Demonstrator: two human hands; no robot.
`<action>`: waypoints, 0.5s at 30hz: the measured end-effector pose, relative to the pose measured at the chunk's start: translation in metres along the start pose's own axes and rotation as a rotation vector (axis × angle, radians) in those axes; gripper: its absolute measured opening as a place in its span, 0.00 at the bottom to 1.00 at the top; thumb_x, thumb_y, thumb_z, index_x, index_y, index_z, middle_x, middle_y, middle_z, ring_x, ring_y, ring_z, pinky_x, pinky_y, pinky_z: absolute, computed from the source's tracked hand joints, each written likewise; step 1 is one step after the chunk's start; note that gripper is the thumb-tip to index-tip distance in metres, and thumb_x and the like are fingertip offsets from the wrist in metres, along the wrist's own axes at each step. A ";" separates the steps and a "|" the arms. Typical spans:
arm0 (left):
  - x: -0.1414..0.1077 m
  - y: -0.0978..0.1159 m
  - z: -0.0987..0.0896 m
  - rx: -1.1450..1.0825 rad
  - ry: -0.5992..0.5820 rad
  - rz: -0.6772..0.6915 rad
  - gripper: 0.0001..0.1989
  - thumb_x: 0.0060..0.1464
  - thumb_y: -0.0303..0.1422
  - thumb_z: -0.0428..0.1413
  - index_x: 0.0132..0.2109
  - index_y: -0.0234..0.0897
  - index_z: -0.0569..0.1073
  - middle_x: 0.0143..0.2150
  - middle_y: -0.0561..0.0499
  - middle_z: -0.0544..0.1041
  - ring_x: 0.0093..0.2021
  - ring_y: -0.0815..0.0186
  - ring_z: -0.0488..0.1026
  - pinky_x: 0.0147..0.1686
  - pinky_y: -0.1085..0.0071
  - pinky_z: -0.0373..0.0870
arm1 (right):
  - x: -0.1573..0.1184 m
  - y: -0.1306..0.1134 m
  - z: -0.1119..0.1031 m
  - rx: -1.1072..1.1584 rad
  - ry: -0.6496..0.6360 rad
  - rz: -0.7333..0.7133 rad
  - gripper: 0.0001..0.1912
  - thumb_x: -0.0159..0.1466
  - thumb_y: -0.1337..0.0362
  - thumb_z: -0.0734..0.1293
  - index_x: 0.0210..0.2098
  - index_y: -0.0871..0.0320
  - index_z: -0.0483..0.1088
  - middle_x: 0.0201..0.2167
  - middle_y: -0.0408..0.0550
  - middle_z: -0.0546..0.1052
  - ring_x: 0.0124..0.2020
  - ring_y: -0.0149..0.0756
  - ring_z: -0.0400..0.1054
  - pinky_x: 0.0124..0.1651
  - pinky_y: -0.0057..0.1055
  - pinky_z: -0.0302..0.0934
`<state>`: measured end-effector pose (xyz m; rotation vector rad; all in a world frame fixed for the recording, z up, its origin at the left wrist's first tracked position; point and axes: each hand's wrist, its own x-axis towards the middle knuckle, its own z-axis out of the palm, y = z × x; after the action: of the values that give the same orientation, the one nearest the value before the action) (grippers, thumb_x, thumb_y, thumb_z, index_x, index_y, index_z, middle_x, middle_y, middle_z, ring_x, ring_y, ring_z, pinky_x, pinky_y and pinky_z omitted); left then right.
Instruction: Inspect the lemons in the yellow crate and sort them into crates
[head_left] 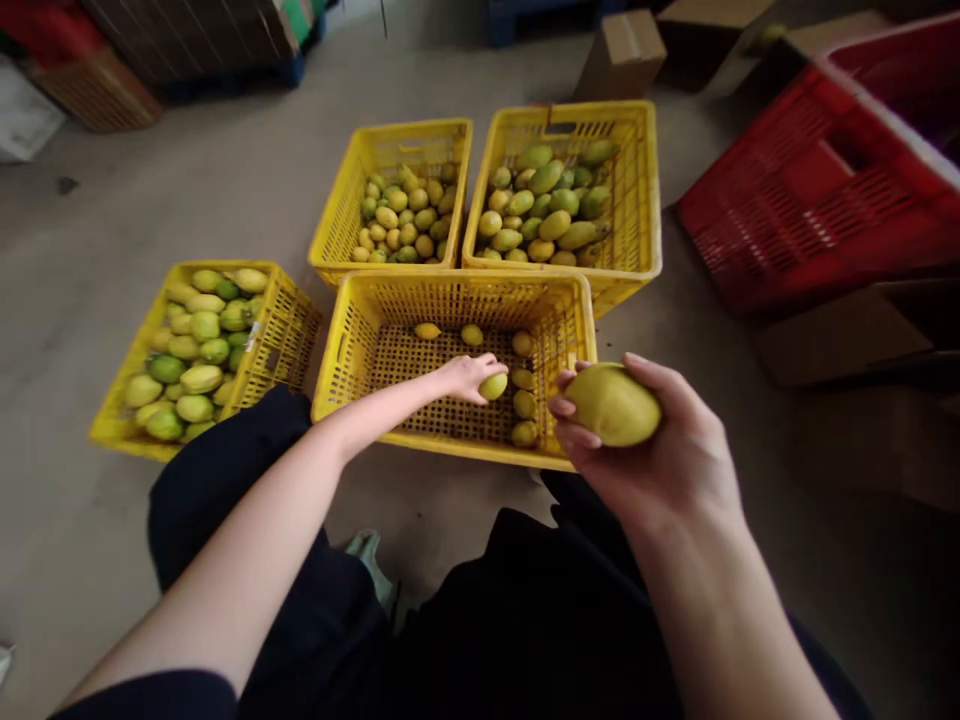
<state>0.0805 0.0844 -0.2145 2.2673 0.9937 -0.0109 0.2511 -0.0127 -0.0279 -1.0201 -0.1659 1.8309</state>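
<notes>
My left hand (466,378) reaches into the near yellow crate (456,448), its fingers closed round a small yellow-green fruit (493,386). Inside that crate, several yellow fruits lie in a column along the right side (524,404), and two more (472,334) rest toward the back. Closer to the camera, my right hand (645,420) holds a large yellow-green fruit (616,404) above the crate's right front corner.
Two yellow crates of fruit, back left (319,235) and back right (651,200), stand behind. Another full yellow crate (289,325) is at left. A red crate (817,190) and cardboard boxes (622,55) stand at right on the grey floor.
</notes>
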 end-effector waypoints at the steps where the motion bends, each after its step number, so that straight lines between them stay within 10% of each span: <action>1: -0.010 0.004 -0.017 -0.108 0.115 -0.014 0.35 0.41 0.34 0.63 0.58 0.35 0.65 0.58 0.39 0.65 0.54 0.52 0.67 0.53 0.58 0.64 | 0.002 -0.001 0.001 0.006 0.004 -0.014 0.07 0.55 0.59 0.66 0.31 0.55 0.67 0.29 0.47 0.72 0.25 0.33 0.68 0.14 0.23 0.58; 4: -0.045 0.026 -0.068 -0.675 0.415 -0.065 0.37 0.40 0.33 0.64 0.59 0.36 0.62 0.59 0.40 0.65 0.56 0.55 0.66 0.53 0.60 0.64 | 0.008 -0.001 0.009 0.018 0.017 -0.051 0.07 0.55 0.60 0.66 0.32 0.55 0.65 0.28 0.46 0.73 0.25 0.32 0.68 0.14 0.23 0.59; 9: -0.116 0.082 -0.138 -1.632 0.416 -0.014 0.24 0.53 0.35 0.52 0.57 0.36 0.64 0.50 0.43 0.74 0.43 0.64 0.74 0.45 0.66 0.71 | 0.012 0.013 0.027 -0.029 -0.001 -0.184 0.08 0.55 0.60 0.67 0.32 0.57 0.66 0.28 0.45 0.75 0.22 0.31 0.69 0.14 0.22 0.58; 15: -0.151 0.104 -0.147 -2.019 0.611 -0.163 0.13 0.54 0.36 0.50 0.36 0.30 0.74 0.30 0.45 0.77 0.29 0.66 0.74 0.27 0.73 0.71 | 0.015 0.046 0.040 -0.077 0.042 -0.335 0.16 0.51 0.52 0.71 0.32 0.56 0.69 0.25 0.42 0.75 0.20 0.31 0.69 0.15 0.24 0.60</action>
<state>0.0062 0.0177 -0.0016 0.2776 0.7120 1.0984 0.1883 -0.0108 -0.0353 -1.0161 -0.3624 1.5075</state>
